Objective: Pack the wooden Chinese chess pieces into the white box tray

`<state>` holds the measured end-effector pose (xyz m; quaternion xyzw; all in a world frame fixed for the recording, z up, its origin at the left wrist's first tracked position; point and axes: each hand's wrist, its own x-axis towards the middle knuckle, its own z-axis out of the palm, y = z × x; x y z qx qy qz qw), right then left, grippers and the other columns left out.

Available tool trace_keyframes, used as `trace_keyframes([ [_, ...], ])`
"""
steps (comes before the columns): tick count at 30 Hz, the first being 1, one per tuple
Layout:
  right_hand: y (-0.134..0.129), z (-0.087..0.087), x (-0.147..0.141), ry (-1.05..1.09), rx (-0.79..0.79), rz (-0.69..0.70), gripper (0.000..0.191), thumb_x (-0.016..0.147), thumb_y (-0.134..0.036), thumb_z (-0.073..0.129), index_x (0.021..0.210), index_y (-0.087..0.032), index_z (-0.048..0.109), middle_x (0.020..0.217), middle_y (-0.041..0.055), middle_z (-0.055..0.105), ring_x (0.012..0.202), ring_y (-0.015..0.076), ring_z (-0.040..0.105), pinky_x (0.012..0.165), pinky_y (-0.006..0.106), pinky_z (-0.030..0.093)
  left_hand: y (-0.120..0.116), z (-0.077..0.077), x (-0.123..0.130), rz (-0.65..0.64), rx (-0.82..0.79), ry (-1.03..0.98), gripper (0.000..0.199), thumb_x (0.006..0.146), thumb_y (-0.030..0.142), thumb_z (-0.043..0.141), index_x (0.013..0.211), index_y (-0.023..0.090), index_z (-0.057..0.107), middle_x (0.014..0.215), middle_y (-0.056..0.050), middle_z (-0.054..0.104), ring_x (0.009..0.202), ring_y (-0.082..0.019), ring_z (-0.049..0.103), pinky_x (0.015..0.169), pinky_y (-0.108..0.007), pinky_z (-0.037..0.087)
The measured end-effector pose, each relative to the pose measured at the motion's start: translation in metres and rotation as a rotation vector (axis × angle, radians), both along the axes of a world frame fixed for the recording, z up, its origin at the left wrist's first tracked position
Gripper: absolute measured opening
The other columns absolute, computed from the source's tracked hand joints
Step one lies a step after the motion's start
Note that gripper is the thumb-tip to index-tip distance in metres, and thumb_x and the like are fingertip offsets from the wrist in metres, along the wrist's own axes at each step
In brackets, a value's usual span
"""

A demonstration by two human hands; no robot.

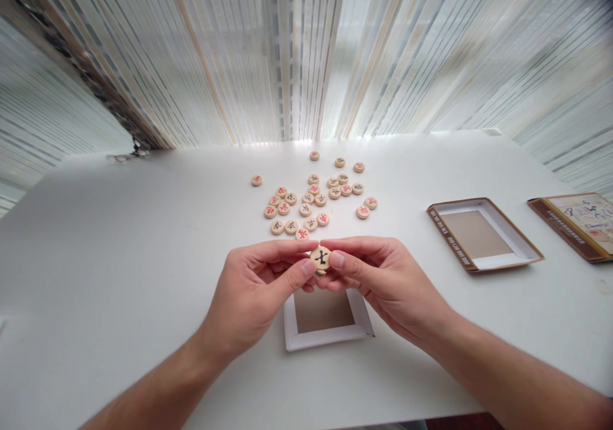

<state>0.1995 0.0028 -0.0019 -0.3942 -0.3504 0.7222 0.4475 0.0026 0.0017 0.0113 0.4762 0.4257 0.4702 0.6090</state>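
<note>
Between the fingertips of both hands is a round wooden Chinese chess piece [320,257] with a black character facing me. Its lower edge shows what looks like a second piece under it, mostly hidden by fingers. My left hand [268,270] pinches it from the left, thumb in front. From the other side my right hand [371,267] grips it with thumb and fingers. Directly below the hands lies a shallow open box tray [330,337] with white walls and a brown bottom, its far side covered by the hands.
Several loose chess pieces [305,209], red and black, are scattered beyond my hands on the white table [143,245]. To the right lie an open box part [479,232] and a printed box lid [582,222]. A striped string curtain [306,53] hangs behind the table.
</note>
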Motion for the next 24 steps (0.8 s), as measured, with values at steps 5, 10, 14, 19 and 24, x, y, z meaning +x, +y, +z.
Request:
trace_keyframes([
  [5,-0.001,0.001,0.001,0.018,0.014,0.019,0.030,0.081,-0.036,0.097,0.107,-0.022,0.090,0.088,0.0074,0.087,0.074,0.0159,0.081,0.075,0.026,0.069,-0.001,0.003,0.001,-0.023,-0.009,-0.051,0.021,0.085,0.011,0.090,0.103,0.020,0.090,0.087,-0.005,0.089,0.076,-0.021,0.087,0.076,-0.026,0.074],
  [10,-0.001,0.003,0.001,0.021,0.021,0.027,0.033,0.076,-0.032,0.100,0.105,-0.020,0.089,0.083,0.0063,0.085,0.073,0.0173,0.079,0.074,0.030,0.068,-0.001,0.003,0.001,-0.035,0.001,-0.051,0.021,0.085,0.012,0.090,0.104,0.020,0.089,0.089,-0.006,0.089,0.077,-0.023,0.087,0.077,-0.030,0.075],
  [14,-0.001,0.003,0.000,0.013,0.014,0.021,0.035,0.072,-0.030,0.102,0.102,-0.019,0.089,0.083,0.0073,0.085,0.072,0.0190,0.079,0.072,0.033,0.068,-0.003,0.001,0.000,-0.034,0.025,-0.010,0.022,0.084,0.016,0.092,0.106,0.018,0.089,0.092,-0.008,0.089,0.080,-0.027,0.087,0.077,-0.035,0.076],
  [19,-0.001,0.004,0.000,-0.024,0.067,0.023,0.036,0.065,-0.028,0.105,0.095,-0.019,0.088,0.077,0.0051,0.082,0.066,0.0190,0.076,0.066,0.033,0.068,-0.007,-0.001,-0.001,-0.059,0.088,0.042,0.029,0.084,0.011,0.091,0.111,0.020,0.088,0.094,-0.006,0.089,0.079,-0.023,0.087,0.081,-0.031,0.074],
  [24,-0.002,0.006,-0.001,-0.009,0.071,0.007,0.038,0.059,-0.023,0.107,0.089,-0.019,0.086,0.072,0.0023,0.080,0.063,0.0153,0.073,0.063,0.027,0.066,-0.008,-0.006,-0.002,-0.042,0.242,0.134,0.031,0.087,0.007,0.086,0.114,0.024,0.087,0.103,-0.004,0.088,0.087,-0.018,0.085,0.084,-0.025,0.071],
])
